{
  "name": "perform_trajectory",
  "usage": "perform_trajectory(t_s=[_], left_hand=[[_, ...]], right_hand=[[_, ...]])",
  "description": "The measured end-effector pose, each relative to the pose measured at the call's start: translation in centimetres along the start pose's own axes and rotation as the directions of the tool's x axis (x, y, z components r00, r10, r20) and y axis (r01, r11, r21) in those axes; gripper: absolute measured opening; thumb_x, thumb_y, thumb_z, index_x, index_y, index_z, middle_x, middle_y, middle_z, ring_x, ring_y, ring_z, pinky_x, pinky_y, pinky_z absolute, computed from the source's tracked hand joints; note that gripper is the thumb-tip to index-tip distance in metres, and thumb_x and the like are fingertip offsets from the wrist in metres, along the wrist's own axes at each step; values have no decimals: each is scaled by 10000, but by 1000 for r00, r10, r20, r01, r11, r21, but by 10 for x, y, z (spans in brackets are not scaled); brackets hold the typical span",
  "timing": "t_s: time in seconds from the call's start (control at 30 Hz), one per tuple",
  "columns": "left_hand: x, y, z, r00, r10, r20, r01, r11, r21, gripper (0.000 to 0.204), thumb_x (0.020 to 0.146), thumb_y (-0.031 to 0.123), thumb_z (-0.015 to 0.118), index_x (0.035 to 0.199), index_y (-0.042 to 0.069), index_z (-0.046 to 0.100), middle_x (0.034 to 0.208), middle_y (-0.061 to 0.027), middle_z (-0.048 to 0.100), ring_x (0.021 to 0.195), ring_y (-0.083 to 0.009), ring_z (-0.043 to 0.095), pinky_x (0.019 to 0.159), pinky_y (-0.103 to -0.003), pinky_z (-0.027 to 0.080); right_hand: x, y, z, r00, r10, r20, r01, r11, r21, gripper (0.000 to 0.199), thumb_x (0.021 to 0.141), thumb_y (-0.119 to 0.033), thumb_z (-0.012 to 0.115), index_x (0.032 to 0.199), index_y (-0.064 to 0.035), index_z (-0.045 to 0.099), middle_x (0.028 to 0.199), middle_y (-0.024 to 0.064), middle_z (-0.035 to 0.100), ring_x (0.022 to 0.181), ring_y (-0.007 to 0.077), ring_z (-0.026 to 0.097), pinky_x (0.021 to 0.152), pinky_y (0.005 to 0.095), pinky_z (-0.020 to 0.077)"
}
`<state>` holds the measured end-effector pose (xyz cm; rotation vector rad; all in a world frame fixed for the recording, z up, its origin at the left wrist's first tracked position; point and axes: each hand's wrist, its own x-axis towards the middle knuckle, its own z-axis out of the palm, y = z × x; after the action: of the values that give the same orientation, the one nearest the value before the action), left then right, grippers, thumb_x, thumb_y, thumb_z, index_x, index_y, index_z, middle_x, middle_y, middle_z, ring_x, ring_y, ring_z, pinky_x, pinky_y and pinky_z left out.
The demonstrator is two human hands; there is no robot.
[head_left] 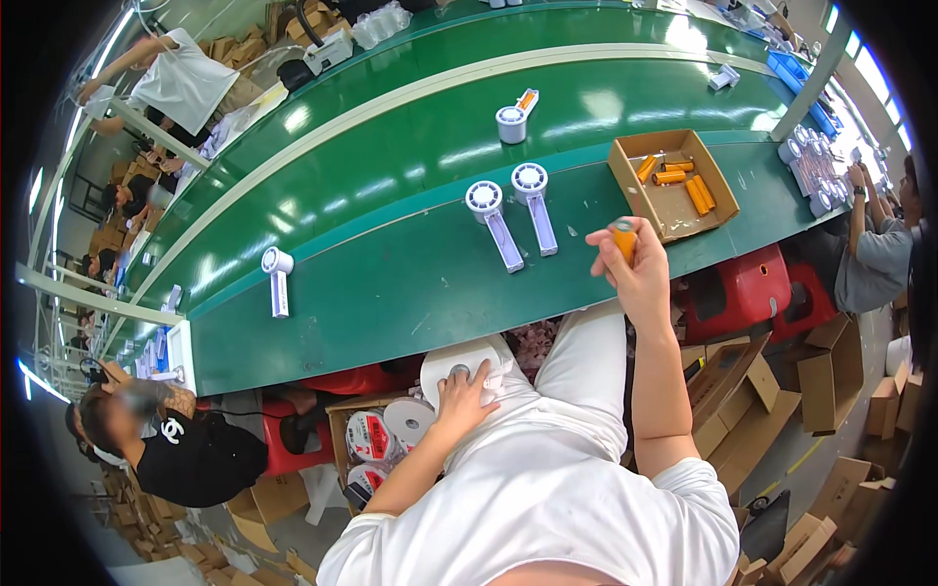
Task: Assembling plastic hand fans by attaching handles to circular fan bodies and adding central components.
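Observation:
Between the fingertips of my right hand (630, 259) is an orange cylindrical battery (622, 234), raised over the bench edge. Just beyond it, an open cardboard box (669, 217) holds several more orange batteries (698, 195). My left hand (465, 398) lies over a white roll (440, 365) on my lap, its fingers curled on the face around the core. Two white handheld fans lie side by side in front of me: a left fan (498, 228) and a right fan (534, 205), their handle troughs exposed. A third fan (511, 124) farther off shows orange in its handle.
Another fan (278, 281) lies at the bench's left on the green work surface (391, 303). A green conveyor (371, 166) runs behind. Beside my left leg, a carton holds several rolls (371, 437). Red stools (738, 295) and co-workers flank me on both sides.

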<state>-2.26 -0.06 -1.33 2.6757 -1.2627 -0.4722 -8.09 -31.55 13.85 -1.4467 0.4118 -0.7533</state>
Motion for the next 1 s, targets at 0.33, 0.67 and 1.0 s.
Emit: perform_trajectory(t_s=[0.33,0.67,1.0], left_hand=[[7,40,-139,922,281,-267,-382,538,-751,1036,717,344,794,1509,-1,222,1302,-238,531,1080,-377,566,996,-436,389],[42,82,-139,684,197,-703,-507,821,-263,1098,606,337,853,1468,-38,283,1059,-97,596,910,-252,549,780,-395,282],[39,75,-135,678,270,-683,-498,853,-156,1185,586,440,847,1469,-61,236,1048,-141,495,934,-283,463,778,-416,239]], right_hand=[[-53,-18,23,999,-38,-39,44,986,162,131,905,-55,659,866,-1,547,606,-1,519,481,53,453,431,196,319],[-84,-18,55,980,-22,199,-40,954,299,594,948,-507,568,1095,69,566,700,15,556,570,62,477,524,198,363],[-78,-28,60,987,46,155,-51,998,34,219,917,-159,694,963,50,650,754,24,657,676,49,566,587,185,430]])
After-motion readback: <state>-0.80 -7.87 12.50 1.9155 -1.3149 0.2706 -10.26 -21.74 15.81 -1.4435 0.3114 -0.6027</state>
